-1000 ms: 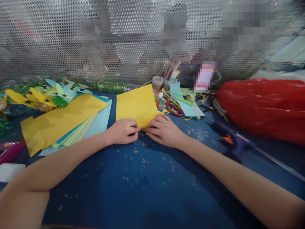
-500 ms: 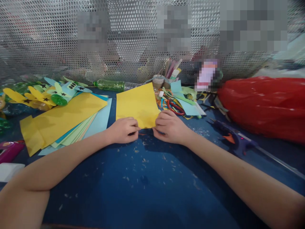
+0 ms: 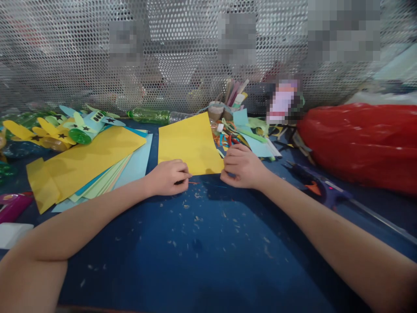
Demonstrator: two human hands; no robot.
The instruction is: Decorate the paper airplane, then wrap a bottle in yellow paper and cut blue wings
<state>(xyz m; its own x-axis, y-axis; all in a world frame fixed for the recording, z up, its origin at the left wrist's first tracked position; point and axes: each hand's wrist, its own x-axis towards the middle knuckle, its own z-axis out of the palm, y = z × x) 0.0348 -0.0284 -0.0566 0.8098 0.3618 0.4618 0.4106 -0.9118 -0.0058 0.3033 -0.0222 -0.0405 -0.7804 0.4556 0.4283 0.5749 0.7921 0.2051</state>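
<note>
A sheet of yellow paper (image 3: 189, 145) lies in front of me, its near edge toward my body. My left hand (image 3: 169, 177) is closed, pinching that edge near the left corner. At the right corner, my right hand (image 3: 243, 167) has its fingers curled on the paper. The fingertips of both hands are partly hidden. Just below the sheet, a thin orange scrap lies on the blue table (image 3: 195, 252). Behind my right hand, red-handled scissors (image 3: 235, 140) are mostly covered.
On the left are stacked coloured papers (image 3: 97, 158), bottle planes (image 3: 81, 135) and a magenta tool (image 3: 14, 204). A glue gun (image 3: 325, 187) and red plastic bag (image 3: 361, 145) occupy the right. Behind stand a cup of sticks (image 3: 216, 111), a green bottle (image 3: 150, 116) and perforated metal mesh (image 3: 182, 52).
My right hand has slid right and slightly away along the near edge to the paper's right corner, widening the gap between my hands. My left hand has stayed put.
</note>
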